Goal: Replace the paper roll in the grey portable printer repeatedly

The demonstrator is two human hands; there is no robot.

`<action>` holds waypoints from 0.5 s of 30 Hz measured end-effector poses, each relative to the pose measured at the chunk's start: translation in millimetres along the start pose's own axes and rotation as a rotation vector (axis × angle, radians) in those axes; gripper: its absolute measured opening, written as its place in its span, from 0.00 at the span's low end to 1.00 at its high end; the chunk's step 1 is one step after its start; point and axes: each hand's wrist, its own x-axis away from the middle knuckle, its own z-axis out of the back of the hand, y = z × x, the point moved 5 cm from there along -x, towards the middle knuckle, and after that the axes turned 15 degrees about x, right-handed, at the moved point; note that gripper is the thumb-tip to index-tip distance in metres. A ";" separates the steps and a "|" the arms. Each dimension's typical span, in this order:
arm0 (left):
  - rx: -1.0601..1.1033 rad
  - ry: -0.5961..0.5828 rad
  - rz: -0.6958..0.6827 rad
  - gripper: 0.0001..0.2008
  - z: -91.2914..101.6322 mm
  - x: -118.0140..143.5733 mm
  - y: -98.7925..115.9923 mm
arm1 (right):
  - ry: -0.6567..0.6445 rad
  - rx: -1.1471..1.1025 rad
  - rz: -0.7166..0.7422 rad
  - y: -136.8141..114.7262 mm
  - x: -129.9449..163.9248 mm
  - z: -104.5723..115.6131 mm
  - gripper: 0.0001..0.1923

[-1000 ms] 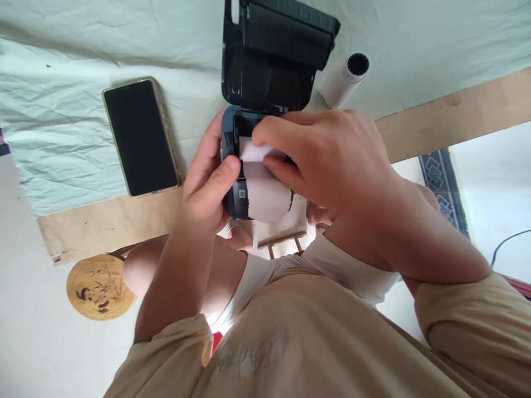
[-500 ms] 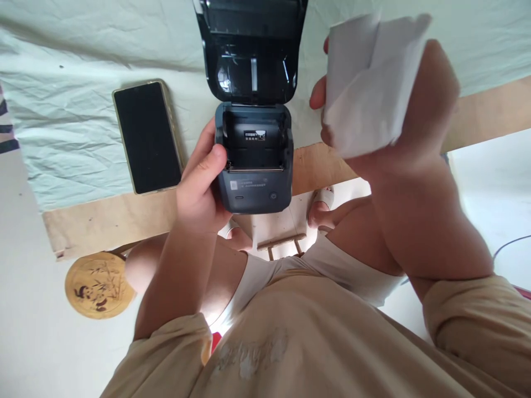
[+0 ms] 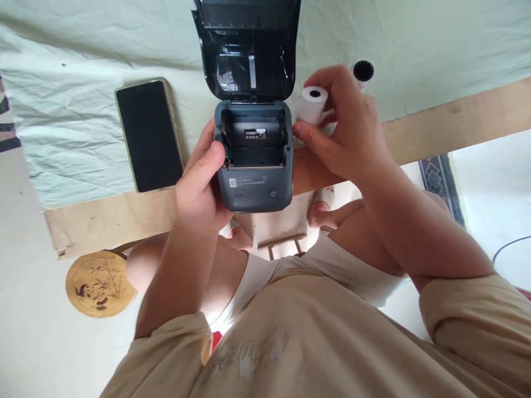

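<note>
A small dark-grey label printer sits at the table edge with its lid flipped up and its paper bay showing no roll. My left hand grips the printer's left side, thumb on its top rim. My right hand is just right of the printer, fingers closed around a white paper roll resting on the table. A second white roll lies just behind that hand.
A black smartphone lies face up left of the printer on the pale green cloth. The wooden table edge runs across the view. A round bamboo-patterned disc lies on the floor below.
My right hand lifted loose white paper out of the printer and away to the right. Now it is lower, beside the printer, holding a paper roll. The left hand stayed on the printer.
</note>
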 end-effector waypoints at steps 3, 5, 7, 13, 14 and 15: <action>-0.015 0.004 0.019 0.18 -0.3 0.1 -0.8 | -0.033 0.043 -0.002 1.9 -0.7 -3.9 0.23; -0.023 -0.001 0.020 0.18 -0.4 0.0 -0.4 | -0.071 0.095 -0.010 2.7 -1.4 -8.3 0.24; -0.028 -0.004 0.010 0.19 -0.2 0.0 0.7 | -0.120 0.119 -0.005 1.3 -0.9 -11.1 0.24; -0.053 -0.002 0.032 0.19 2.0 1.1 0.4 | 0.130 0.041 0.062 -12.1 6.1 30.7 0.27; -0.055 -0.001 0.033 0.19 2.3 1.2 0.1 | 0.226 0.039 0.051 -10.4 6.7 40.9 0.24; -0.055 0.003 0.027 0.19 2.7 1.1 0.0 | 0.314 0.046 0.040 -7.1 6.8 48.7 0.21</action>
